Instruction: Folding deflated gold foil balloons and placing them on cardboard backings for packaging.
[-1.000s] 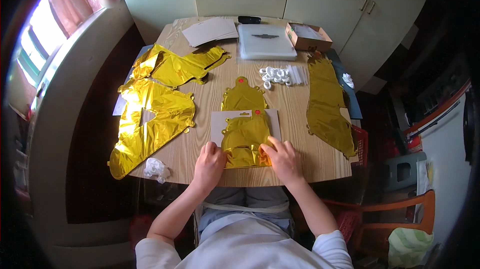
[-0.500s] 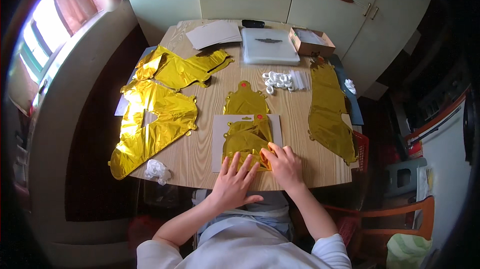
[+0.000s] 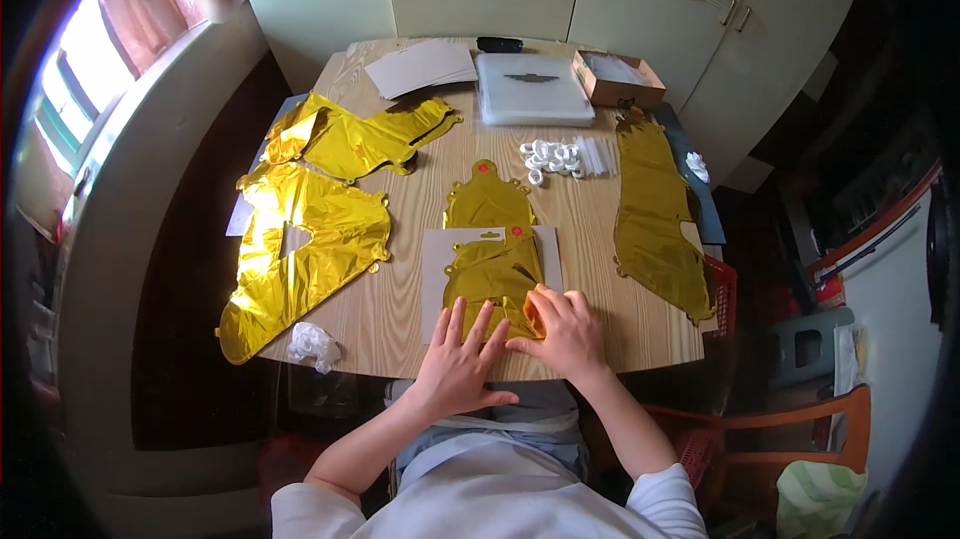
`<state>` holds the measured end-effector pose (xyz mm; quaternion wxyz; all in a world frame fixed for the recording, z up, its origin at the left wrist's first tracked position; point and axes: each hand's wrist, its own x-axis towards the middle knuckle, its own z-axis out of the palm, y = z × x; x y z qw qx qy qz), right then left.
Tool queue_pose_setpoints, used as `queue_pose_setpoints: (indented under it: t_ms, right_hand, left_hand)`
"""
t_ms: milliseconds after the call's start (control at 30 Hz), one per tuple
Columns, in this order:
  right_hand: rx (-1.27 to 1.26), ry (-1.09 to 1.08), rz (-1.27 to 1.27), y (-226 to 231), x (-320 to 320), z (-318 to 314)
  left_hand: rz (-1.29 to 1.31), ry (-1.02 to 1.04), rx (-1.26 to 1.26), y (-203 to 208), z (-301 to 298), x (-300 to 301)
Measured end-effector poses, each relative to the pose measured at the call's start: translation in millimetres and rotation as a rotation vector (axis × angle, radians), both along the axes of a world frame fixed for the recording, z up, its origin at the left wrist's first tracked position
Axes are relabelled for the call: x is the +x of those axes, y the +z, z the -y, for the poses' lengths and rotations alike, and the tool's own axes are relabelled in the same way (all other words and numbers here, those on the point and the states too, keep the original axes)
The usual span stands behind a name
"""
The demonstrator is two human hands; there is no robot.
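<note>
In front of me a pale card with a hanging slot [image 3: 434, 274] lies on the table near its front edge. On it is a folded gold foil balloon [image 3: 485, 274] with a red dot at its upper right. My left hand [image 3: 457, 364] rests flat on the foil's lower edge, fingers spread. At the lower right corner my right hand [image 3: 572, 334] closes its fingers on a turned-up fold of the foil, which shows an orange side. Just behind the card, partly covered by it, lies a crown-shaped gold foil piece [image 3: 487, 197] with a red dot.
Large flat gold foil balloons lie at the left [image 3: 330, 214] and right [image 3: 660, 219]. White rings [image 3: 548, 159] and clear tubes [image 3: 597, 156] sit beyond the crown piece. Farther back are a card stack [image 3: 420, 67], a clear plastic stack [image 3: 535, 99] and a small box [image 3: 618, 91]. Crumpled white wad [image 3: 314, 344] lies front left.
My right thumb has stretched out to the left along the foil's lower edge, and the fold at the corner shows more orange. My left hand has shifted slightly left.
</note>
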<state>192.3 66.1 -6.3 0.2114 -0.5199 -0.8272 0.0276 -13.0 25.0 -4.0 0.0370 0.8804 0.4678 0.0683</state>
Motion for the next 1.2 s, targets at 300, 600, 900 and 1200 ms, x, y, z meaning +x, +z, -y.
queue_pose_setpoints:
  t_ms: [300, 600, 900, 1200]
  right_hand:
    - [-0.086, -0.038, -0.105, -4, 7, 1]
    - [-0.035, 0.007, -0.159, -15, 11, -2]
    - [-0.025, 0.006, -0.158, -17, 9, 0]
    - [-0.110, -0.026, -0.251, -31, 20, -17]
  left_hand:
    - [-0.014, -0.006, -0.016, 0, 0, 0]
    - [-0.014, 0.000, -0.008, -1, 1, 1]
    - [0.014, -0.007, 0.020, -4, 0, 9]
    - [-0.020, -0.009, 0.024, -3, -5, 19]
